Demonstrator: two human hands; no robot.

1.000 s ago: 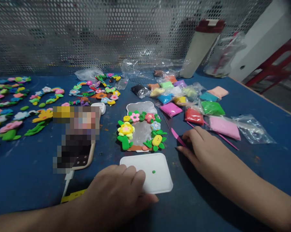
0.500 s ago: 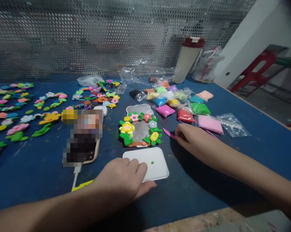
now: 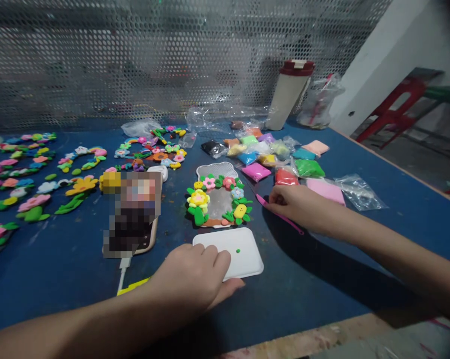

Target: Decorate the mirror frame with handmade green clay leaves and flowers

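My left hand (image 3: 198, 271) is closed at the left and near edge of a white plastic tray (image 3: 247, 267), fingers curled on top and thumb along the near side. A tiny green clay piece (image 3: 238, 251) sits on the tray. My right hand (image 3: 290, 204) pinches a slim pink clay-modelling tool (image 3: 290, 223) near its flat blade end, close over the table. Between the hands, just beyond the tray, lies a small mirror (image 3: 220, 201) framed with clay flowers and leaves, including a yellow flower (image 3: 198, 199).
A phone (image 3: 138, 214) with a white cable lies left of the mirror. Several clay-decorated frames (image 3: 83, 159) spread across the far left. Bagged coloured clay packs (image 3: 257, 172) lie at the back right, before a tumbler (image 3: 288, 97). A perforated metal screen (image 3: 135, 65) borders the far edge.
My right hand has shifted slightly, and the pink tool's handle now shows below it, pointing toward the near right. My left hand stays on the tray. The view has moved slightly.
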